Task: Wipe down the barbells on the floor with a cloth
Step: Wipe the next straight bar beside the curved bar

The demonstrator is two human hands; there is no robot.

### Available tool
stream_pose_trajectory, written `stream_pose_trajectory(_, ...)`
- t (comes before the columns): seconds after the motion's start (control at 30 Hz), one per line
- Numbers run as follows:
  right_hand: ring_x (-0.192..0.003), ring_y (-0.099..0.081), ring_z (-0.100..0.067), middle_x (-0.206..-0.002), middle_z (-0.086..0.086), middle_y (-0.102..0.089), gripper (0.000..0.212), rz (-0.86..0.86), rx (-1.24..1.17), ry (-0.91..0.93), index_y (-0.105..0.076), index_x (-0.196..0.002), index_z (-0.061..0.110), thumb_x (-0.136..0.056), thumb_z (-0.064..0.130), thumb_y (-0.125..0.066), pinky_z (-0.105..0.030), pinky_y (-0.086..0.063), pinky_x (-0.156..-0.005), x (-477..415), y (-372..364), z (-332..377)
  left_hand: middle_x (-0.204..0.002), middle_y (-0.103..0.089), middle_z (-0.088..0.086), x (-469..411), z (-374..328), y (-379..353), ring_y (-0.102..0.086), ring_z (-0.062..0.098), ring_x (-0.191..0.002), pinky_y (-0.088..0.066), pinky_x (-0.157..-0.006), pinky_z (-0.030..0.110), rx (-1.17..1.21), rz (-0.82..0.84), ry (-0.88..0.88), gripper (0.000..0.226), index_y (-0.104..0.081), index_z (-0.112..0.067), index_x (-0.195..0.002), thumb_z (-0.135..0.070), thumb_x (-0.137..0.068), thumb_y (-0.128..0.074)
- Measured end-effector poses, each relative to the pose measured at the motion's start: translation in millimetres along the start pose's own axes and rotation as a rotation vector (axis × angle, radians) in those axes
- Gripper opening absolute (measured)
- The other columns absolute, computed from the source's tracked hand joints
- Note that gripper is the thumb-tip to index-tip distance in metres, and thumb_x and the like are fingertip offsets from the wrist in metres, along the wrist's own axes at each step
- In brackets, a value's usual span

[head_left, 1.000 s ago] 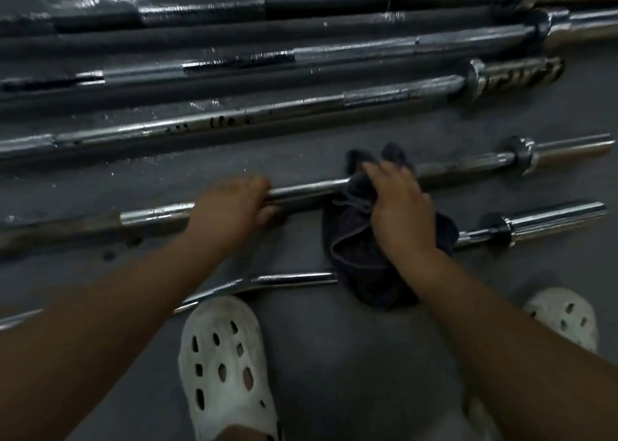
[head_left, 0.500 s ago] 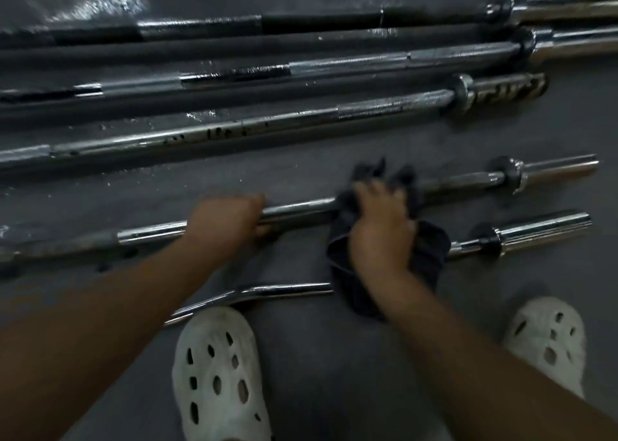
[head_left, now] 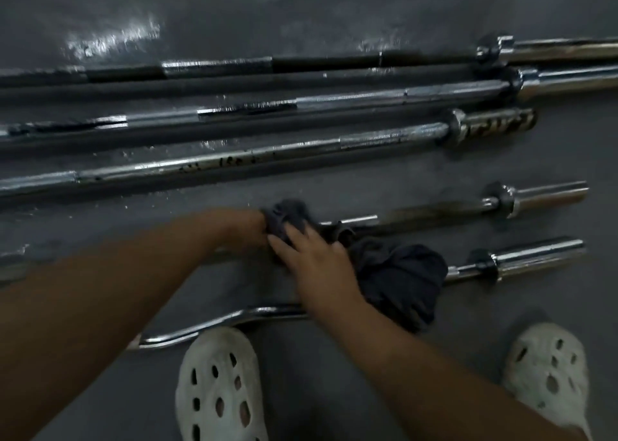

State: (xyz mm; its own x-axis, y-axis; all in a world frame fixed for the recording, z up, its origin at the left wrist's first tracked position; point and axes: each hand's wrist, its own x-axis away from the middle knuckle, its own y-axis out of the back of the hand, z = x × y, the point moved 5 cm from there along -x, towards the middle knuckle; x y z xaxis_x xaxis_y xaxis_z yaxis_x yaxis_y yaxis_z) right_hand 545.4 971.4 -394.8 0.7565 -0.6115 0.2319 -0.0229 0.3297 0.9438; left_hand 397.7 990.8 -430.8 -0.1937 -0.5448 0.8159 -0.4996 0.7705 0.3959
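Observation:
Several steel barbells lie side by side on the grey floor. The thin straight barbell is second from me, and a dark cloth is draped over it. My right hand lies on the cloth with straight, spread fingers and presses it onto the shaft. My left hand grips the same bar just to the left, touching the cloth; a bunched end of cloth partly covers its fingers. The cloth's loose end hangs down over the curved curl bar nearest me.
Three long barbells lie farther away, their sleeves at the right. Wet, shiny patches mark the floor beyond them. My two white perforated clogs stand just behind the curl bar, one on each side.
My right hand slid the cloth left along the bar until it met my left hand, and its fingers straightened. The view tilted up and shifted slightly.

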Motion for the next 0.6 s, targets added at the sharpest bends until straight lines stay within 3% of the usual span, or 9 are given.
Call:
stream_pose_trajectory(0.03, -0.130, -0.051, -0.025, -0.143, 0.001, -0.052, 0.058, -0.023, -0.004, -0.007, -0.049, -0.138, 0.035, -0.082, 0.019, -0.047, -0.041, -0.049, -0.073, 1, 10, -20, -0.106, -0.066, 0.001, 2, 0, 6, -0.059, 0.014, -0.082, -0.041, -0.066, 0.021, -0.032, -0.012, 0.009, 0.022, -0.065, -0.023, -0.111, -0.035, -0.092, -0.064)
stream_pose_trajectory(0.1, -0.132, -0.048, -0.028, -0.146, -0.002, -0.049, 0.066, -0.071, -0.054, -0.273, -0.047, -0.142, 0.032, -0.081, 0.009, -0.051, -0.049, -0.051, -0.083, 12, 20, -89, -0.105, -0.065, 0.002, 10, 2, 0, -0.062, 0.024, -0.092, -0.042, -0.070, 0.028, -0.249, -0.300, 0.039, 0.031, -0.060, -0.024, -0.110, -0.046, -0.089, -0.063)
stream_pose_trajectory(0.2, -0.144, -0.029, -0.029, -0.151, -0.002, -0.040, 0.070, -0.101, -0.067, -0.659, -0.042, -0.147, 0.029, -0.082, 0.004, -0.051, -0.055, -0.046, -0.094, 33, 22, -142, -0.094, -0.063, 0.014, 29, -5, -36, -0.062, 0.038, -0.088, -0.047, -0.068, 0.038, -0.425, -0.765, 0.012, 0.023, -0.054, -0.013, -0.101, -0.025, -0.085, -0.065)
stream_pose_trajectory(0.27, -0.145, -0.027, -0.030, -0.150, -0.001, -0.040, 0.066, -0.110, -0.040, -0.585, -0.044, -0.143, 0.029, -0.079, 0.018, -0.053, -0.053, -0.048, -0.091, 19, 23, -92, -0.094, -0.066, 0.013, 17, -1, -27, -0.064, 0.036, -0.086, -0.042, -0.064, 0.034, -0.378, -0.586, 0.027, 0.023, -0.054, -0.016, -0.102, -0.028, -0.086, -0.066)
stream_pose_trajectory(0.37, -0.142, -0.033, -0.028, -0.148, -0.001, -0.043, 0.062, 0.011, -0.079, -0.247, -0.048, -0.133, 0.029, -0.075, 0.052, -0.047, -0.048, -0.045, -0.089, 1, 10, -5, -0.097, -0.070, 0.007, -1, 6, -5, -0.063, 0.020, -0.080, -0.046, -0.070, 0.028, -0.049, -0.018, 0.002, 0.010, -0.059, -0.024, -0.085, -0.031, -0.086, -0.065)
stream_pose_trajectory(0.43, -0.127, -0.050, -0.029, -0.131, -0.001, -0.055, 0.046, -0.072, -0.087, -0.192, -0.056, -0.117, 0.027, -0.077, 0.050, -0.051, -0.046, -0.048, -0.079, -5, 21, -20, -0.091, -0.068, 0.001, -3, 8, 7, -0.063, 0.018, -0.080, -0.051, -0.074, 0.030, -0.052, 0.012, 0.050, 0.026, -0.063, -0.022, -0.092, -0.044, -0.079, -0.064)
stream_pose_trajectory(0.5, -0.107, -0.059, -0.032, -0.108, -0.004, -0.060, 0.023, -0.202, -0.114, -0.309, -0.059, -0.103, 0.024, -0.081, 0.029, -0.059, -0.046, -0.051, -0.074, 0, 28, -77, -0.093, -0.061, 0.001, 8, 7, 0, -0.063, 0.026, -0.090, -0.043, -0.071, 0.031, -0.240, -0.308, 0.048, 0.034, -0.055, -0.022, -0.099, -0.049, -0.080, -0.063)
stream_pose_trajectory(0.57, -0.107, -0.059, -0.033, -0.108, -0.006, -0.061, 0.022, -0.277, -0.165, -0.518, -0.059, -0.105, 0.023, -0.084, 0.020, -0.058, -0.047, -0.050, -0.078, 18, 30, -125, -0.093, -0.062, 0.011, 30, -2, -25, -0.063, 0.035, -0.086, -0.041, -0.066, 0.034, -0.347, -0.730, -0.036, 0.022, -0.054, -0.016, -0.098, -0.029, -0.083, -0.064)
stream_pose_trajectory(0.6, -0.113, -0.056, -0.032, -0.114, -0.007, -0.060, 0.024, -0.281, -0.183, -0.602, -0.059, -0.108, 0.024, -0.085, 0.018, -0.056, -0.047, -0.048, -0.080, 21, 28, -126, -0.090, -0.063, 0.014, 37, -5, -32, -0.063, 0.038, -0.081, -0.045, -0.064, 0.037, -0.372, -0.820, -0.043, 0.021, -0.055, -0.013, -0.097, -0.024, -0.081, -0.064)
